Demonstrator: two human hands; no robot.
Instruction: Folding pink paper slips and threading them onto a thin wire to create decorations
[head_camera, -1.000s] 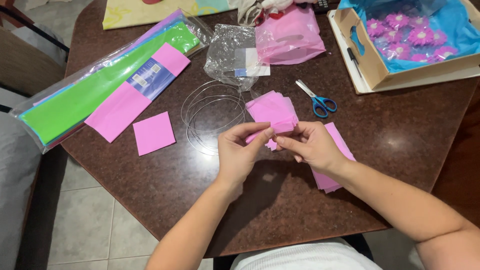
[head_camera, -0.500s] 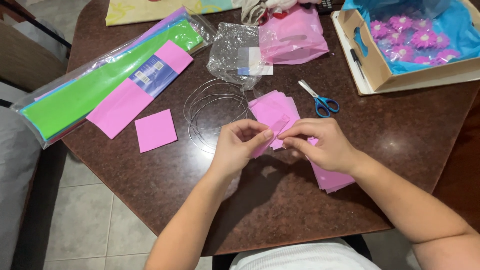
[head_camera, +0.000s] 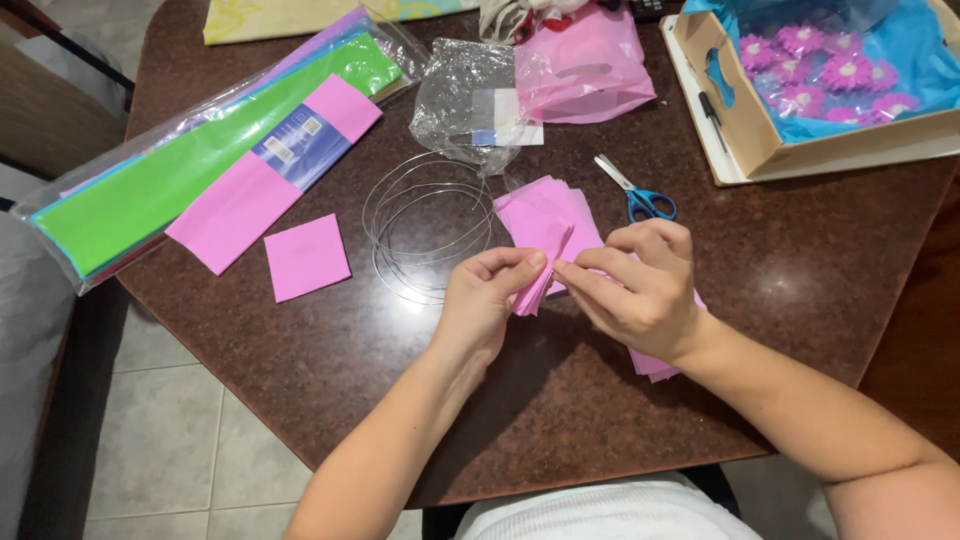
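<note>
Both hands work above the dark stone counter (head_camera: 300, 360): the left hand (head_camera: 485, 300) and right hand (head_camera: 640, 290) each have their grip pinched together on a folded stack of pink tissue paper (head_camera: 545, 230), held near the counter's middle, just beside a coil of thin wire (head_camera: 430, 225). Blue-handled scissors (head_camera: 635, 190) lie close behind. A cardboard box of pink paper flowers (head_camera: 830, 75) sits at the far right corner, and a packet of coloured tissue sheets (head_camera: 200, 165) at the left.
</note>
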